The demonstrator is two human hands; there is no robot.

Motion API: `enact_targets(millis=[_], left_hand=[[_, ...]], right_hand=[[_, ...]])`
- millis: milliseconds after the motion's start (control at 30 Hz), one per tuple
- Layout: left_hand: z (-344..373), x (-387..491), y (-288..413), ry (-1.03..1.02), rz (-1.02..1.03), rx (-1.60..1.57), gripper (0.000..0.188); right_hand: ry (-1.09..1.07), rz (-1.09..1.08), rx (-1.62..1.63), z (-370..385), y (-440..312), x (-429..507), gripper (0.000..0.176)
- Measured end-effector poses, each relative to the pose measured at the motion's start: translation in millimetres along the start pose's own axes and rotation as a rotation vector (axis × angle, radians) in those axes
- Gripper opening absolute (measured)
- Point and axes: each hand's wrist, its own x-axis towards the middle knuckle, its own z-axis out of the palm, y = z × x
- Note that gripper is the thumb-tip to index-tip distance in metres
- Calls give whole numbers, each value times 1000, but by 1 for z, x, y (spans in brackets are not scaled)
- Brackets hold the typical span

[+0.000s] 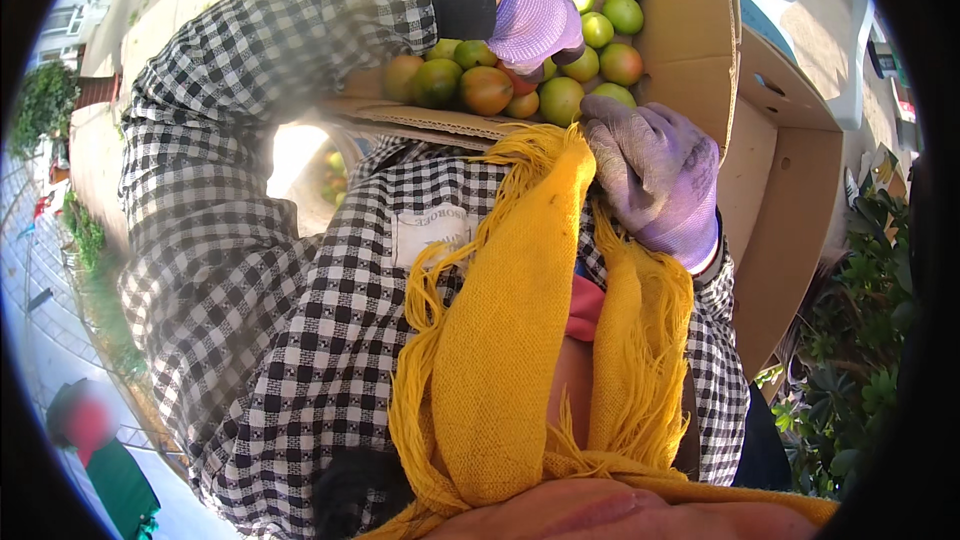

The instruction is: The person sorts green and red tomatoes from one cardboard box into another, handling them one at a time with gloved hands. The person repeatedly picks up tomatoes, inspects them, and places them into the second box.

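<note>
My left hand, in a purple knitted glove with dark fingertips, reaches into a cardboard box of tomatoes. Its fingers bend down over a reddish tomato; whether they grip it is hidden. Around it lie green tomatoes and an orange-green tomato. My right hand, also in a purple glove with a soiled grey palm side, is at the near right corner of the box. Its fingers curl beside a green tomato, and what they hold cannot be seen. A fringed yellow scarf hangs next to this hand.
Another cardboard box stands to the right, below a white plastic chair. Leafy plants grow at the lower right. More tomatoes show through the gap under my left arm. A person is at the lower left.
</note>
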Motion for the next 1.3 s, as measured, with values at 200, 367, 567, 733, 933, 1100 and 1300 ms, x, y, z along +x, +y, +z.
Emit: enact_targets(millis=[200,367,567,733,933,1100,1300], left_hand=[[54,16,10,93,-28,49,42],[46,25,12,33,0,100,40],[26,25,-3,157,-3,-50,29],[6,24,-44,576,-33,-159,32],[28,96,-147,862,154,475,9],[35,79,-125,713,-223,-353,23],[38,68,-90,630,-269,-145,46]], right_hand=[[15,-13,-20,1,2,-1,22],[45,-2,-37,1,4,-2,23],[57,-11,-44,2,4,-3,24],[63,-25,-51,2,8,-4,23],[61,-15,-59,1,5,-3,23],[38,1,-61,1,4,-3,24],[-2,28,-57,-1,1,-2,22]])
